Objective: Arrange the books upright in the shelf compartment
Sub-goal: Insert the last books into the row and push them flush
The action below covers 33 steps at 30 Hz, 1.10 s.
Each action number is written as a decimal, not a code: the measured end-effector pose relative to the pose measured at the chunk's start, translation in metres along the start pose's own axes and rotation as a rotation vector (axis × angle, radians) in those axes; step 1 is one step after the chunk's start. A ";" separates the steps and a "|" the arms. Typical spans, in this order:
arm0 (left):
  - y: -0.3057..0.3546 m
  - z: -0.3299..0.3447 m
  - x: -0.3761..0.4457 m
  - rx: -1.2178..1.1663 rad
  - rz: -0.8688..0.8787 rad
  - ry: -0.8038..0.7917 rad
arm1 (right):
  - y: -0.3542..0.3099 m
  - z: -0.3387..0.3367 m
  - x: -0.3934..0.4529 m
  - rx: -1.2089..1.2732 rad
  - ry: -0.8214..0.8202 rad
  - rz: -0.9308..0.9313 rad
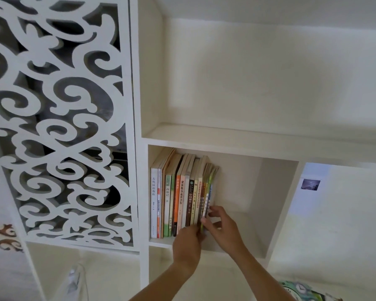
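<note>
Several books (178,198) stand upright in a row, spines out, against the left wall of a white shelf compartment (278,203). Thin books (208,192) make up the right end of the row. My left hand (188,242) reaches in from below, its fingers at the bottom of the thin spines. My right hand (220,227) is just right of the row, its fingers pinching the lower edge of the last thin books. The fingertips of both hands are partly hidden by each other.
The right half of the compartment holds nothing. A wide upper shelf (248,135) is bare. A white carved lattice panel (59,127) stands to the left. A colourful item (302,290) lies at the bottom right, a pale object (76,279) at the bottom left.
</note>
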<state>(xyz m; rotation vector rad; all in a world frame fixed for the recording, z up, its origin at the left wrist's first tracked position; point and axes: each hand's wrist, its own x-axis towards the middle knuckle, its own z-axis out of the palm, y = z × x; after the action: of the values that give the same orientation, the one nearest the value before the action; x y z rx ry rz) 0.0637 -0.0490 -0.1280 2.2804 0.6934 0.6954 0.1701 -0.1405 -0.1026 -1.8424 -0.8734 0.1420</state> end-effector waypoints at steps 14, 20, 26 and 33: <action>0.039 -0.030 0.032 0.329 0.571 0.557 | 0.027 0.020 0.028 -0.287 0.104 -0.099; 0.048 -0.047 0.063 0.463 0.539 0.550 | 0.019 0.013 0.028 -0.212 0.110 -0.009; 0.049 -0.044 0.065 0.340 0.533 0.510 | -0.007 0.010 0.023 -0.112 0.196 -0.133; 0.061 -0.045 0.043 -0.076 0.330 0.556 | -0.023 0.010 0.023 -0.167 0.140 -0.190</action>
<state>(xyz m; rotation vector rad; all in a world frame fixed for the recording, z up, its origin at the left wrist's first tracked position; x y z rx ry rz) 0.0837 -0.0429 -0.0440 2.1580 0.5185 1.5205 0.1704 -0.1144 -0.0806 -1.8856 -0.9797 -0.1825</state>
